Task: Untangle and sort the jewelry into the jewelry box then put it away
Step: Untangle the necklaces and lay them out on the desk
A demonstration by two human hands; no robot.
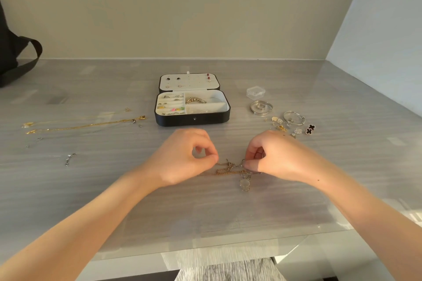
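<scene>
Home: grey dressing table [228, 212], jewelry box [192, 118].

the knot of chains [230, 167] is too fine to tell which strand crosses which, its ends hidden under the pinching left hand [182, 159] and right hand [274, 157]. the pieces in the left compartments of the jewelry box [178, 120] are too small to name. a black bag [13, 59] is cut off by the left edge.
</scene>
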